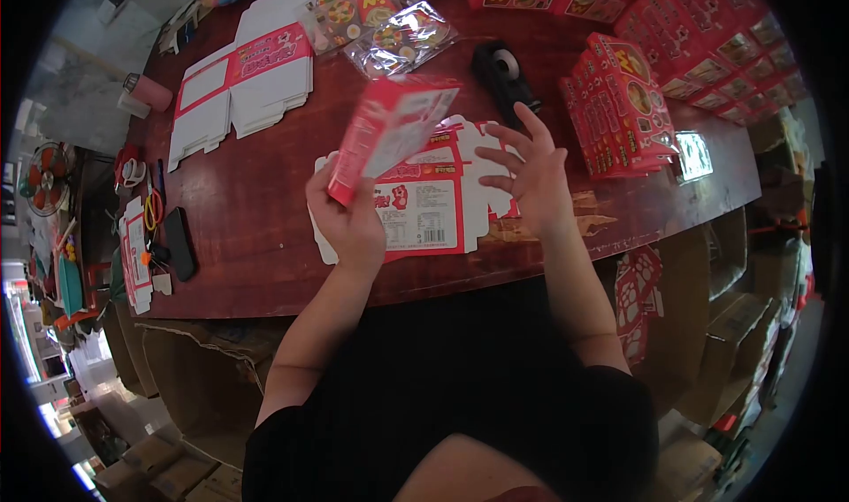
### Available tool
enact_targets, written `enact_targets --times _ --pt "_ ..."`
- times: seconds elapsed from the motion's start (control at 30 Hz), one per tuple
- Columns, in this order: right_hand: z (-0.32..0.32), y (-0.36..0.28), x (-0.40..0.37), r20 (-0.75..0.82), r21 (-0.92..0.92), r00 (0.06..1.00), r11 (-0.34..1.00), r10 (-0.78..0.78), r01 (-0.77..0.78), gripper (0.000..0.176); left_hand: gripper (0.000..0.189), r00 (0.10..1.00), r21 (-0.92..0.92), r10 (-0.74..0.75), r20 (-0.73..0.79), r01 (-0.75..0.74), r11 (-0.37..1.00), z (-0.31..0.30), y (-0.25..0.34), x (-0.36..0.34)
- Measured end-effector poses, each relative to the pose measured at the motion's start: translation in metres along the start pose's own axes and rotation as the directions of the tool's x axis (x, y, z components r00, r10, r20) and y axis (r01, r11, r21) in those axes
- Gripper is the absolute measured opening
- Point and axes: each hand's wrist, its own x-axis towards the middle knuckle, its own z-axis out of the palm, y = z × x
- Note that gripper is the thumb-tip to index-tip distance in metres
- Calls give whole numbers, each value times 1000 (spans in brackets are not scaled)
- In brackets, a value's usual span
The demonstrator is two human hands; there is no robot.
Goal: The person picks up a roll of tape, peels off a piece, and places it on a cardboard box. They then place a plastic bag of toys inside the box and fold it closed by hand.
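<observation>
Red carton (389, 135) up in the air, tilted, above the near middle of the surface (256, 219), and only the left hand (349, 223) has it, fingers and thumb clamped on its lower end. The right hand (531, 179) hovers just beside it, fingers spread wide, touching nothing.

Risk one, as I read it: that's a one-handed hold at the bottom end of light cardboard. The upper part shows blurred, and a loose grip could let it swing or slip down onto the flat printed blank (433, 210) lying right beneath. Squeeze harder and the thin walls could crease instead.

Risk two: the open right hand sits near the black tape dispenser (504, 73), with the stack of finished red boxes (623, 108) just off to its outer side. A wide sweep of that hand could clip either one and topple the stack.

And the blank below lies loose. A dropped carton could shove it toward the near edge of the surface.
</observation>
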Motion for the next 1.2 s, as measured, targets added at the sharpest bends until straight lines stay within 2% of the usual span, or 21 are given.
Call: enact_targets --times 0.03,0.07,0.1,0.13,0.23,0.3,0.37,0.43,0.5,0.53,0.57,0.6,0.63,0.67,0.77,0.83,0.87,0.93,1.0,1.07,1.2 --pt "4 -8 -3 133 98 991 995 11 -24 70 34 918 102 342 201 -366 925 8 11 1" --pt "4 -15 -6 182 128 983 990 27 -51 70 33 796 31 456 398 -509 860 12 12 1" --pt "3 -22 -9 231 156 972 984 43 -80 72 33 619 -70 546 564 -623 779 16 12 0" --pt "15 -42 -15 164 60 984 995 69 -80 70 32 490 -128 537 686 -646 753 18 13 -4" --pt "-1 -59 -17 -19 -112 998 992 58 -59 67 38 352 56 492 796 -853 519 31 20 -9" --pt "-25 -76 -16 -198 -190 976 980 -93 55 52 50 551 180 349 758 -691 700 34 23 -7" --pt "-68 -105 -15 -390 -187 873 954 -292 235 40 54 689 340 138 712 -510 790 23 21 3" --pt "-112 -141 -14 -411 -324 759 859 -505 396 32 55 687 466 5 726 -498 732 5 10 13" --pt "-155 -166 -15 -453 -341 728 854 -515 393 30 54 698 577 -109 708 -482 660 -15 -10 18" --pt "-179 -174 -15 -469 -383 742 867 -480 319 29 57 718 598 -138 682 -439 671 -24 -19 19" --pt "-196 -177 -14 -413 -723 723 682 -554 109 28 59 726 616 -158 669 -423 665 -31 -25 20" --pt "-199 -178 -12 -330 -925 725 362 -605 -119 27 60 735 635 -181 654 -404 659 -36 -28 20" --pt "-203 -177 -10 -233 -947 747 -31 -622 -321 27 61 742 655 -206 638 -382 652 -41 -30 20" --pt "-205 -173 -10 -7 -958 675 -188 -738 -217 26 64 725 683 -255 639 -383 622 -45 -31 20" --pt "-123 -157 -4 237 -933 415 -325 -878 -155 26 78 669 750 -399 627 -382 540 -47 -25 22" --pt "-88 -115 2 47 -996 425 -9 -904 90 25 91 613 770 -479 628 -401 496 -44 -25 25" --pt "-77 -92 5 140 -979 575 -24 -806 204 25 106 610 784 -503 613 -388 485 -46 -35 26" --pt "-36 -42 10 170 -964 806 74 -567 256 30 108 572 809 -572 588 -402 429 -36 -25 39" --pt "-13 4 12 225 -954 910 112 -349 278 32 108 560 804 -578 594 -416 424 -29 -24 46" --pt "-3 34 5 128 -969 956 174 -265 178 33 106 580 777 -520 627 -427 462 -26 -30 51" --pt "-11 70 -6 -4 -937 989 346 -148 48 34 95 534 782 -571 624 -437 445 -18 -33 64"
